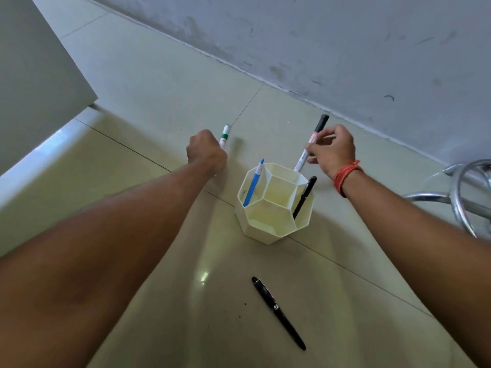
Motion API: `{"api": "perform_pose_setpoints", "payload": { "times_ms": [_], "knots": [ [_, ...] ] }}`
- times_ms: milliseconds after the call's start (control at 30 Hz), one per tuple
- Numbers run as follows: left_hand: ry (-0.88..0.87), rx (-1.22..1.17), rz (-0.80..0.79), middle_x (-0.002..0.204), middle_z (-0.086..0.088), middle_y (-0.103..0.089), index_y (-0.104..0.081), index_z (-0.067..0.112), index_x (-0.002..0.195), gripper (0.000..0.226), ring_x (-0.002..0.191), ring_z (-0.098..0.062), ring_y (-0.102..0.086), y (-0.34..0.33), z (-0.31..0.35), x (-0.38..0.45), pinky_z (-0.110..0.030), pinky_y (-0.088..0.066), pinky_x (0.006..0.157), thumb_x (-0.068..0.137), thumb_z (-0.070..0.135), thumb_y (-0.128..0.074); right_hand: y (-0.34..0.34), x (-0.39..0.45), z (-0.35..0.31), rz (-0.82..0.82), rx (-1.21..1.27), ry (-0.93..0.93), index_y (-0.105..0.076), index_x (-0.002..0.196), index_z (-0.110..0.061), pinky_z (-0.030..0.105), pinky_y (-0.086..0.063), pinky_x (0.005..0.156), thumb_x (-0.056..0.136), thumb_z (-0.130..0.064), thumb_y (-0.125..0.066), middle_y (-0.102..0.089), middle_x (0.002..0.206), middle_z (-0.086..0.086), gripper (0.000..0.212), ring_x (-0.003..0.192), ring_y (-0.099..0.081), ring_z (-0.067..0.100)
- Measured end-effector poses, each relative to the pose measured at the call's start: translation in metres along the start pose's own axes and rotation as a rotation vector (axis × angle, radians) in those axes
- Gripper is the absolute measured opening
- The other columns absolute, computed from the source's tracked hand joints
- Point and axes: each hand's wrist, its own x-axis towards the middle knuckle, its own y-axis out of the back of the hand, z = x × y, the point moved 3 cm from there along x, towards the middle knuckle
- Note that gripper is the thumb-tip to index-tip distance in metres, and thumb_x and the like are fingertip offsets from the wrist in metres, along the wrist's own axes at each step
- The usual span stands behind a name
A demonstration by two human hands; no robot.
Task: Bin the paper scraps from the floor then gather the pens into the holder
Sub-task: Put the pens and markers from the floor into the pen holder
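A white pen holder (268, 229) with several compartments stands on the tiled floor. A blue pen (253, 183) leans in its left compartment and a black pen (305, 195) in its right one. My left hand (207, 151) is closed around a white marker with a green band (225, 135), left of the holder. My right hand (332, 150) grips a white marker with a black cap (317, 130), its lower end at the holder's far rim. Another black pen (279, 313) lies on the floor in front of the holder.
A scuffed grey wall (318, 35) runs diagonally behind the holder. A chrome tubular frame (462, 197) sits at the right edge. A grey panel (34, 70) stands at the left. No paper scraps are in view.
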Motion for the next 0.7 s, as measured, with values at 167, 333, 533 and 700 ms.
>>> {"api": "perform_pose_setpoints", "payload": {
  "times_ms": [167,333,533,700],
  "knots": [
    [0.062,-0.649,-0.106,0.106,-0.017,-0.067,-0.044,0.02,0.129,0.072,0.093,-0.03,-0.072,0.027,0.009,-0.024,-0.047,-0.061,0.081,0.071,-0.006,-0.079,0.027,-0.02,-0.044,0.111,0.203,0.168,-0.042,0.106,-0.022,0.042,-0.062,0.063,0.069,-0.008,-0.07,-0.063,0.079,0.005,0.048,0.075,-0.071,0.032],
    [-0.226,-0.825,-0.071,0.1,-0.011,-0.065,-0.06,0.024,0.094,0.039,0.096,-0.026,-0.073,0.07,0.033,-0.098,-0.045,-0.061,0.082,0.066,0.009,-0.082,0.037,-0.052,-0.071,0.093,0.137,0.252,-0.052,0.107,-0.011,0.043,-0.061,0.07,0.067,-0.015,-0.07,-0.06,0.075,0.001,0.044,0.067,-0.065,0.022],
    [-0.362,-0.59,-0.156,0.08,0.004,-0.072,-0.064,0.021,0.079,0.028,0.071,-0.005,-0.073,0.072,0.025,-0.185,-0.024,-0.059,0.071,0.068,0.013,-0.088,0.033,-0.093,-0.069,-0.007,-0.161,0.237,-0.06,0.09,-0.013,0.022,-0.049,0.065,0.072,-0.016,-0.074,-0.063,0.081,-0.001,0.023,0.072,-0.06,0.016],
    [-0.347,-0.415,-0.093,0.082,0.01,-0.072,-0.072,0.018,0.082,0.021,0.085,-0.004,-0.066,0.063,0.004,-0.198,-0.016,-0.045,0.072,0.068,0.023,-0.088,0.034,-0.107,-0.064,-0.095,-0.211,0.144,-0.067,0.088,-0.01,0.026,-0.05,0.071,0.073,-0.023,-0.078,-0.067,0.077,0.001,0.023,0.074,-0.062,0.016]
  ]
}}
